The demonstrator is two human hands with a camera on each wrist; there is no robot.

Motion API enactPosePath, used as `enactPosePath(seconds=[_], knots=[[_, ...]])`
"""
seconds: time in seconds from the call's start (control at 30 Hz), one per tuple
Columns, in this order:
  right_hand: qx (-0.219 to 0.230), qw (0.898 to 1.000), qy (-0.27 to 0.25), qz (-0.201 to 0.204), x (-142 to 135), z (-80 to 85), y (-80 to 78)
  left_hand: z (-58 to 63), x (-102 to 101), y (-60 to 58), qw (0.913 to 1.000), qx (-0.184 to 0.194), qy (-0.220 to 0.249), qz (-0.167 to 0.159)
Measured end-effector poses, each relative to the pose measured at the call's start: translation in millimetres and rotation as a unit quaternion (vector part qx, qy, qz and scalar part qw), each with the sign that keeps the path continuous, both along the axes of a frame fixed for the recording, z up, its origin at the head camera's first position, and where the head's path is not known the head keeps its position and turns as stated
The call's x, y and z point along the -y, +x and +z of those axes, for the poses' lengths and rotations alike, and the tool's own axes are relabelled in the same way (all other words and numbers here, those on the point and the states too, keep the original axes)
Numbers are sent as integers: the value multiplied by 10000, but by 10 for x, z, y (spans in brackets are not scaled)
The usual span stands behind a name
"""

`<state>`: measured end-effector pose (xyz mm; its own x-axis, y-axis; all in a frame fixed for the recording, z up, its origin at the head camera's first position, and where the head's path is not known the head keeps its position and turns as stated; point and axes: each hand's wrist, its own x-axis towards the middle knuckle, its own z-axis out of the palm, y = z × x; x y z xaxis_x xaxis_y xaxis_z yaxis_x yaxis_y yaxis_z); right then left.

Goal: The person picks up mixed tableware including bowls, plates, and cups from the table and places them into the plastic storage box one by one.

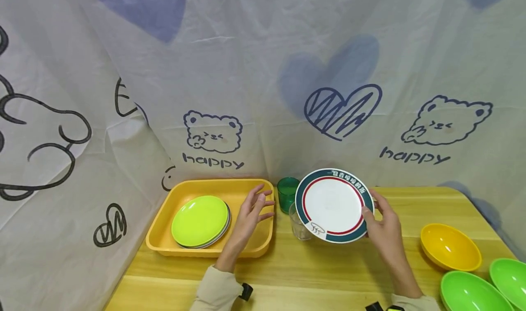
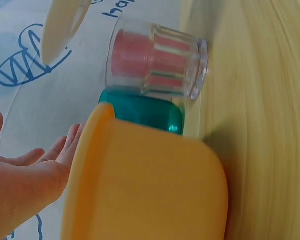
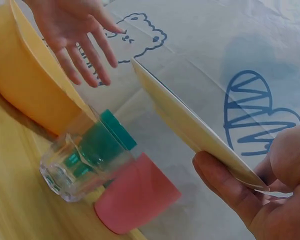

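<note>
My right hand [image 1: 384, 229] pinches the right edge of a white plate [image 1: 333, 206] with a dark teal rim and a red ring, thumb on top and fingers beneath. The plate is tilted in the air, overlapping a clear glass [image 1: 301, 231] in the head view. My left hand [image 1: 249, 215] is held over the right side of a yellow-orange tray [image 1: 164, 238], fingers spread and holding nothing. Inside the tray, a lime-green plate [image 1: 200, 220] lies on top of other plates, whose edges show below it.
A green cup [image 1: 286, 197] stands between the tray and the clear glass. A pink cup [image 3: 137, 195] shows behind the glass in the right wrist view. At the right are a yellow bowl [image 1: 450, 247] and two green bowls [image 1: 472, 292]. A printed cloth [image 1: 263, 73] hangs behind the table.
</note>
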<state>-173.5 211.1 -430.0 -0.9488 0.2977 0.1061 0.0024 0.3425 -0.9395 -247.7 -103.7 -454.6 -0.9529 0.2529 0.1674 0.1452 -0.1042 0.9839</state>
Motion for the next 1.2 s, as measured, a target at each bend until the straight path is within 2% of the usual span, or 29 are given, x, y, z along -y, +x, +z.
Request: enactPosePath(seconds=[0.3,0.47,0.63,0.93,1.2], knots=[[-94,9998,-27,170,167,1,-34,-1,-160,39,9993,165,102,-317],[-65,9994,-40,324,304,-9,-68,-2,-186,71,9994,277,-182,-123],[-112,9988,-103,456,405,-28,-82,-13,-234,83,9988,329,-356,-86],[-338,9975,-136,601,519,-31,-106,-17,-269,81,9993,184,-316,52],[-99,9977,-67,665,582,-51,-83,-18,-285,114,9992,333,-186,118]])
